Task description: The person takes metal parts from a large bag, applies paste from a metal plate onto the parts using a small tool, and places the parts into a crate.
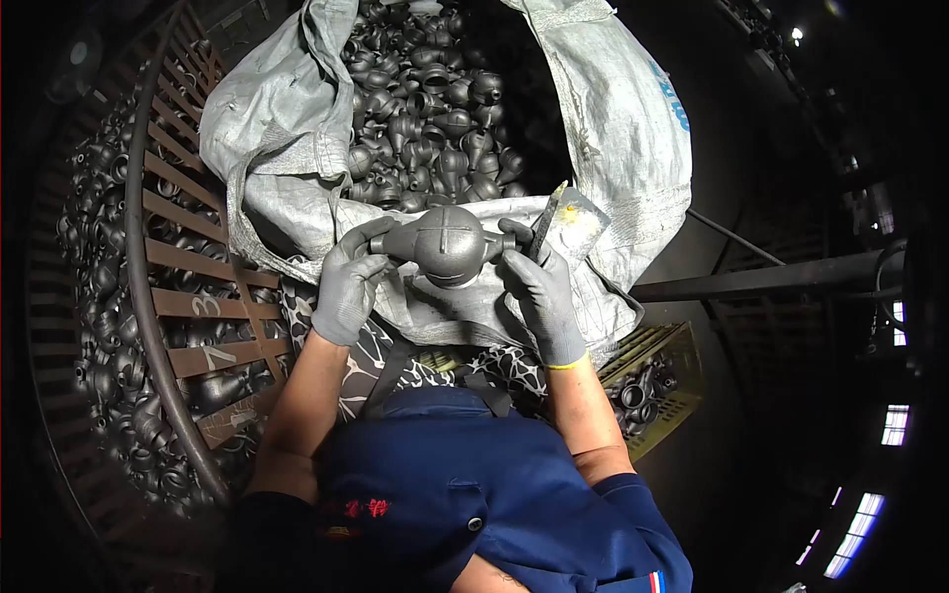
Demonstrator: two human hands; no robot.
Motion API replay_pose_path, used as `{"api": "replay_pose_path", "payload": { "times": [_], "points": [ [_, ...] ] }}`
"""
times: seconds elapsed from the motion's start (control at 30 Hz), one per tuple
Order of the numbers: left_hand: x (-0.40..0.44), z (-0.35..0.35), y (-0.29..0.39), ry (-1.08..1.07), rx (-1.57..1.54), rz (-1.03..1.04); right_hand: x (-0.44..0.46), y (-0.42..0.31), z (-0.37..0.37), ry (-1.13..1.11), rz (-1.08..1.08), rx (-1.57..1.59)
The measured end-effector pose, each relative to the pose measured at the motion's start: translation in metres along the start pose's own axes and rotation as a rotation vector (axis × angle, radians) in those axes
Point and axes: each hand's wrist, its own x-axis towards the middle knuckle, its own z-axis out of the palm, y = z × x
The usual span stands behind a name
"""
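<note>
Grey casting [448, 245] between fingers [372, 266], slat [180, 304] — “3”

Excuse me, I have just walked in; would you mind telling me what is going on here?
A person in grey gloves is holding a rounded metal part up in front of them, the left hand at one end and the right hand at the other. The right hand also grips a flat tool. Beyond them, a big white sack stands open with many similar parts inside. More metal parts fill the slatted cage on the left.
</note>
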Motion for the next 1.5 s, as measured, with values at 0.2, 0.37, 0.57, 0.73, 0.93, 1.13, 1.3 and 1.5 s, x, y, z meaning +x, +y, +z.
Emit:
{"api": "replay_pose_path", "payload": {
  "times": [0.2,0.37,0.57,0.73,0.93,1.13,1.3,1.5],
  "points": [
    [-0.017,0.011,0.008,-0.061,0.223,0.168,-0.007,0.011,-0.002,0.002,0.031,0.066],
    [-0.029,0.019,0.015,-0.128,0.189,0.143,-0.009,0.014,-0.004,0.039,0.022,0.050],
    [-0.028,0.027,-0.006,-0.001,0.873,0.404,-0.012,0.010,0.006,0.071,-0.055,-0.068],
    [-0.034,0.021,0.002,-0.026,0.491,0.107,-0.014,-0.001,0.011,0.115,-0.004,0.004],
    [-0.050,0.039,0.027,-0.062,0.365,0.042,-0.012,-0.003,0.000,-0.002,0.076,0.012],
    [-0.053,0.037,0.031,-0.047,0.429,0.038,-0.007,0.004,-0.007,-0.039,0.118,0.143],
    [-0.025,0.007,0.000,-0.106,0.101,0.038,-0.006,-0.021,-0.003,-0.089,0.075,0.122],
    [-0.024,0.032,-0.037,-0.317,-0.515,-0.461,0.007,-0.045,0.008,-0.255,0.018,-0.273]
  ]
}}
